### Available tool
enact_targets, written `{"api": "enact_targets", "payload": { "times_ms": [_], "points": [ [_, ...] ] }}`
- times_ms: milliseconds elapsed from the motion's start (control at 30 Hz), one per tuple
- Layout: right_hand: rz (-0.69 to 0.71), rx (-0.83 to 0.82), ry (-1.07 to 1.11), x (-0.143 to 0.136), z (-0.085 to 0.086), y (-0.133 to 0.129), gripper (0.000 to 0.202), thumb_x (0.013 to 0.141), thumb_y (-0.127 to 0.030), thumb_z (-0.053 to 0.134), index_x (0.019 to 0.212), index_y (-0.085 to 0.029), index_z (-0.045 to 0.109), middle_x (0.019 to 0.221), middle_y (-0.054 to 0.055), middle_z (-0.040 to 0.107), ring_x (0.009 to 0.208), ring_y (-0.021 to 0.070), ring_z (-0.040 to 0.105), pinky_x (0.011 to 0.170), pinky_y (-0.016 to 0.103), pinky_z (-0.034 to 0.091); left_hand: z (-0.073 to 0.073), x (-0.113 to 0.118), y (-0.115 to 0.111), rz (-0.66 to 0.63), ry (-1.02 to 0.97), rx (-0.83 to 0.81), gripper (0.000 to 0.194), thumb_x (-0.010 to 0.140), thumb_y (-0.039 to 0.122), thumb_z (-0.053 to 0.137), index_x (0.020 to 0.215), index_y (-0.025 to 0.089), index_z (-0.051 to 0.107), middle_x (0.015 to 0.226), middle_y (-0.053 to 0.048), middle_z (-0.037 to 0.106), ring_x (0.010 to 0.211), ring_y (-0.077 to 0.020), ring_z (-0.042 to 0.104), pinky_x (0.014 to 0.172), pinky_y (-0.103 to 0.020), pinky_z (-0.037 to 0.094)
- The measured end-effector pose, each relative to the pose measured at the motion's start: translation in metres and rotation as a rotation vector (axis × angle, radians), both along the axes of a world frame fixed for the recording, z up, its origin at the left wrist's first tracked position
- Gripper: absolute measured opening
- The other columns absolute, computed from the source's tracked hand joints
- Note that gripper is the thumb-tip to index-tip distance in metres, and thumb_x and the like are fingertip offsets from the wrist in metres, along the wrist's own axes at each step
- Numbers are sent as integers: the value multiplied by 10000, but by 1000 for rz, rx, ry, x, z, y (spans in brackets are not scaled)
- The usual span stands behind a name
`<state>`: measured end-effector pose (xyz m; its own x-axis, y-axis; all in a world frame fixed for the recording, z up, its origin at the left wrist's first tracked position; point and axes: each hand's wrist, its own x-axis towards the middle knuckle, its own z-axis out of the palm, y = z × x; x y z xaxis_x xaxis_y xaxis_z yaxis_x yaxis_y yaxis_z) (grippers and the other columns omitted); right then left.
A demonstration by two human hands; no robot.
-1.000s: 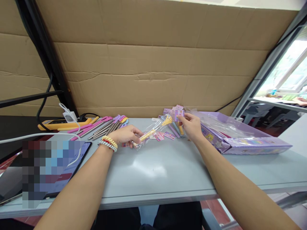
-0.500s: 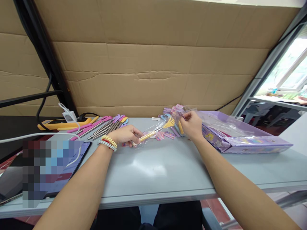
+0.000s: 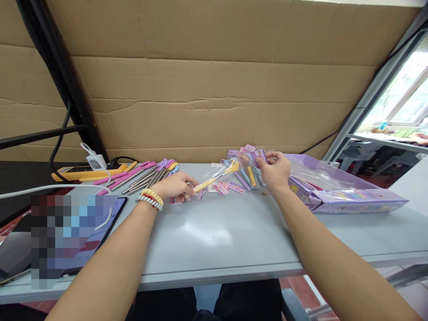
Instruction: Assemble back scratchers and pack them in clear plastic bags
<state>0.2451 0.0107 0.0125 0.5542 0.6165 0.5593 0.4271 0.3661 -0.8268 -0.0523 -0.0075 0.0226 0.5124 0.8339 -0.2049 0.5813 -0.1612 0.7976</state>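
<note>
A yellow back scratcher (image 3: 216,176) with a hand-shaped head lies slanted inside a clear plastic sleeve. My left hand (image 3: 177,185) pinches its handle end through the film, low over the table. With thumb and fingers closed, my right hand (image 3: 274,169) grips a small purple printed card (image 3: 258,157) at the far end of the sleeve; whether the card is fixed to it I cannot tell. Below that hand lie more bagged scratchers (image 3: 246,174) with yellow, purple and blue handles. Pink printed cards (image 3: 220,189) are scattered between my hands.
Loose scratchers (image 3: 150,174) with metal rods and coloured heads are piled left of my left hand. A purple printed box (image 3: 361,197) with clear film inside stands at right. A tablet (image 3: 100,227), white cable and yellow power strip (image 3: 110,171) lie left. Cardboard (image 3: 214,84) walls the back.
My right hand has moved slightly right, and the purple card in its fingers now shows its printed face. The scratcher's head has shifted a little left; my left hand is nearly still.
</note>
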Motion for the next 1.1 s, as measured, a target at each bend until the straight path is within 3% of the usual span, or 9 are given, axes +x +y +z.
{"api": "enact_targets", "payload": {
  "times_ms": [167,300,433,533,667,867,1100],
  "points": [
    [30,15,73,-2,3,-2,370,480,-313,767,683,-194,482,566,-38,557,518,126,535,494,247,398,0,-1,1,-26,-3,-1,320,633,267,602,922,148,671,641,-32,603,498,-114,522,447,-228,396],
    [45,34,80,-2,3,-2,387,473,-313,769,715,-194,491,588,-38,564,543,134,549,521,261,434,-1,-2,1,-32,-22,-16,333,631,268,606,935,151,675,660,-35,619,517,-118,540,461,-227,406],
    [89,60,50,-1,-1,1,296,610,-348,674,822,-176,560,714,29,640,628,177,606,595,321,492,-1,-1,1,-35,-42,-34,357,632,260,607,966,152,674,657,-34,620,524,-119,546,463,-225,408],
    [-2,70,-91,0,-4,2,241,709,-351,580,870,-172,581,783,62,661,654,198,620,621,352,497,-1,-1,1,-38,-43,-45,384,636,258,607,1000,151,667,690,-44,637,524,-119,547,458,-226,402],
    [-123,89,-205,-1,-4,1,193,748,-323,536,866,-174,573,751,55,660,628,194,617,613,337,482,0,-1,1,-71,-71,-49,368,634,269,617,977,147,673,785,-60,661,555,-115,555,466,-220,410],
    [-126,65,-153,0,-1,-1,171,676,-322,617,756,-177,576,695,30,636,591,156,569,570,290,454,1,-1,0,-92,-62,-47,378,636,299,632,978,142,672,826,-73,666,578,-118,571,472,-211,406],
    [-59,45,-31,0,3,-2,283,550,-365,717,691,-183,553,617,-7,580,545,127,517,509,258,405,-2,-1,2,-75,-23,-43,378,638,319,638,975,152,673,796,-63,666,572,-124,585,479,-214,405]
  ]
}}
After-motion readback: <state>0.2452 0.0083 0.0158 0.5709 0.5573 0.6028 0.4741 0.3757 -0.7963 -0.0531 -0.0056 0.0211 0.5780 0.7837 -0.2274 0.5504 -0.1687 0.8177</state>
